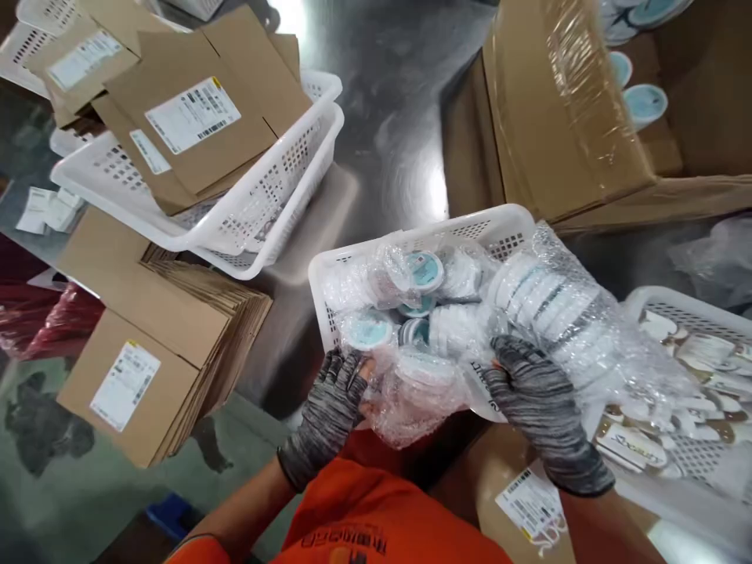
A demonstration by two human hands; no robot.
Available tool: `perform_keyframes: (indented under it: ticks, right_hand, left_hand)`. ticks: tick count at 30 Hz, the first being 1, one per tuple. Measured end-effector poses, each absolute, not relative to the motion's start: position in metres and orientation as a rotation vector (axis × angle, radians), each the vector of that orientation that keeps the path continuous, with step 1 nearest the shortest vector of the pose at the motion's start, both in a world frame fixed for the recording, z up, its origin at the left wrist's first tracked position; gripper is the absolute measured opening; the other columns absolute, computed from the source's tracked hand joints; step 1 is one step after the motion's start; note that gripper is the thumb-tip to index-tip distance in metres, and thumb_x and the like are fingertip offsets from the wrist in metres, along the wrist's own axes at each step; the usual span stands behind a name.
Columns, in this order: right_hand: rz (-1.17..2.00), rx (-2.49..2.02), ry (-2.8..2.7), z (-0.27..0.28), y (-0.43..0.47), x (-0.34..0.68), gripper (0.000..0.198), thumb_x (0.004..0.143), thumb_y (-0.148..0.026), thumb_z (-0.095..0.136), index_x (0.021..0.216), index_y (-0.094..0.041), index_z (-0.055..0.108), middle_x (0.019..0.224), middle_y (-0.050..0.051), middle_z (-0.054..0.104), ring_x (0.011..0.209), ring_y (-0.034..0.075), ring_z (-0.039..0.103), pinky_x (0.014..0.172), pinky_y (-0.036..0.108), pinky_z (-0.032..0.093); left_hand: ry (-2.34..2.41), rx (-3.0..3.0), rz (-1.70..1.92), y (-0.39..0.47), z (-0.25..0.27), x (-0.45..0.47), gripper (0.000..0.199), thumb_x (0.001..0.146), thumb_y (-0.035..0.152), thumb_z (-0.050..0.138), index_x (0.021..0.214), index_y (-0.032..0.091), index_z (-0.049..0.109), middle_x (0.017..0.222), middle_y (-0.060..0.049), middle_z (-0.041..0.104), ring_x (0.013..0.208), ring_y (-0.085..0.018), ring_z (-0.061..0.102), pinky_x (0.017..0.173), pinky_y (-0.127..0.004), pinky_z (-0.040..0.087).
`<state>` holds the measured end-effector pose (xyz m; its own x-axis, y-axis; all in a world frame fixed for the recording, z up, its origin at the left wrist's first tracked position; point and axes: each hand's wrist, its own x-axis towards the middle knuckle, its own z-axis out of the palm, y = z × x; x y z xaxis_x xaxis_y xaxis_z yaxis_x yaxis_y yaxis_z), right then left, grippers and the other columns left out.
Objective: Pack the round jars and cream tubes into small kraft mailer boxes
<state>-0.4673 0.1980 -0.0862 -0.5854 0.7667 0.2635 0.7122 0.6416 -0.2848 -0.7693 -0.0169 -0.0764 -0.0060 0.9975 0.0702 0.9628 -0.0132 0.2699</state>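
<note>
Head view: bubble-wrapped jar [414, 392] lies between both gloved grips.

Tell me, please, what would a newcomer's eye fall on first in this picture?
Probably the two gloved hands at bottom centre: the left hand and right hand grip bubble wrap around round containers over a white basket. At upper left, labelled cardboard sheets fill stacked baskets.

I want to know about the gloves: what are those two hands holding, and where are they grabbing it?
Both hands hold a bubble-wrapped round tin over the white basket: the left hand grips its left edge, the right hand its right side.
</note>
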Motion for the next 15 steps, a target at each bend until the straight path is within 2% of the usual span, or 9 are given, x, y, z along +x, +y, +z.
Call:
perform_keyframes:
  ticks: [4,9,12,15]
  right_hand:
    - [0.042,-1.063,-2.473,-0.09,0.195,-0.463,0.042,0.12,-0.036,0.05,0.142,-0.016,0.08,0.119,0.022,0.092,0.108,0.044,0.091,0.097,0.065,0.079]
    - [0.174,-1.181,-2.456,-0.092,0.186,-0.455,0.039,0.115,-0.031,0.057,0.139,-0.02,0.085,0.127,0.019,0.094,0.116,0.041,0.091,0.107,0.063,0.078]
    - [0.233,-1.229,-2.415,-0.093,0.183,-0.452,0.036,0.113,-0.032,0.059,0.133,-0.023,0.088,0.126,0.016,0.095,0.116,0.04,0.091,0.108,0.062,0.078]
    - [0.216,-1.189,-2.416,-0.09,0.184,-0.454,0.035,0.111,-0.029,0.062,0.135,-0.022,0.087,0.124,0.016,0.094,0.114,0.039,0.091,0.106,0.059,0.078]
  left_hand:
    - [2.081,2.157,0.299,-0.017,-0.079,-0.772,0.064,0.099,0.019,0.088,0.162,0.018,0.075,0.156,-0.019,0.088,0.143,-0.039,0.084,0.126,-0.054,0.066]
    - [2.083,2.172,0.28,-0.019,-0.078,-0.774,0.061,0.101,0.02,0.086,0.161,0.018,0.074,0.154,-0.019,0.088,0.143,-0.04,0.083,0.124,-0.055,0.064]
    - [2.102,2.163,0.31,-0.022,-0.079,-0.77,0.061,0.103,0.019,0.08,0.163,0.017,0.07,0.156,-0.021,0.087,0.148,-0.04,0.08,0.13,-0.057,0.059]
    - [2.129,2.156,0.327,-0.025,-0.081,-0.767,0.059,0.105,0.02,0.076,0.164,0.017,0.068,0.154,-0.02,0.087,0.15,-0.039,0.078,0.137,-0.058,0.054]
